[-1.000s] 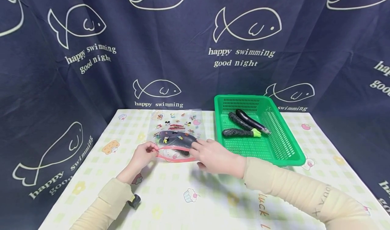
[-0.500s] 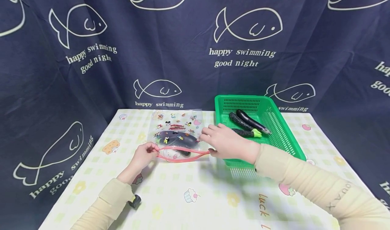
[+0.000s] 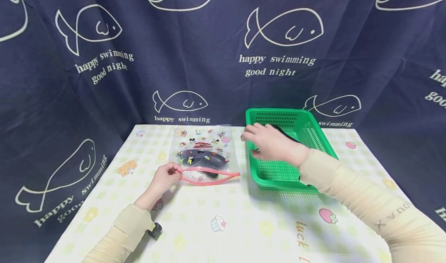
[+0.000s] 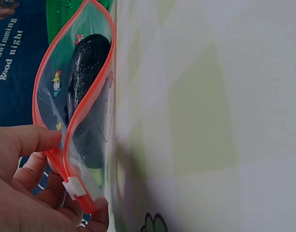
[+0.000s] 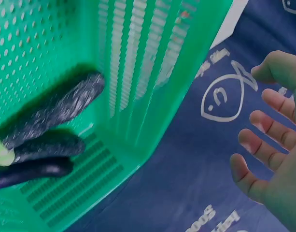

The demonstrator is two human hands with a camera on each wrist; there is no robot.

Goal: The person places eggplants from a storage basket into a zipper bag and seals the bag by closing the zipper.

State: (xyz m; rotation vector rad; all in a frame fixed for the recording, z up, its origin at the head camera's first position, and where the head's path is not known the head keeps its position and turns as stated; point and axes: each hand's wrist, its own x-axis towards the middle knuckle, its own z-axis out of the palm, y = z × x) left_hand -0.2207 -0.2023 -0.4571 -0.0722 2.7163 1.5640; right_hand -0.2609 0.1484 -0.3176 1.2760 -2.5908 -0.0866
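My left hand (image 3: 166,178) pinches the left corner of a clear zip bag (image 3: 200,133) with cartoon prints and a red zip edge. Its mouth gapes, and a white slider (image 4: 74,188) sits by my fingers in the left wrist view. Inside lie dark vegetables, one a wrinkled black one (image 4: 89,65). My right hand (image 3: 270,143) is over the green basket (image 3: 278,174), fingers spread and holding nothing. In the right wrist view the basket holds two wrinkled dark vegetables (image 5: 61,108) and a smooth dark purple eggplant (image 5: 46,172); from the head view my hand mostly hides them.
A printed, checked tablecloth (image 3: 195,232) covers the table. Behind it hangs a dark blue curtain (image 3: 216,69) with white fish drawings. The basket stands at the back right, its walls raised, close to the right of the bag.
My right hand has let go of the bag's right edge and moved right and back over the basket. The left hand has stayed at its corner; the bag's mouth remains parted.
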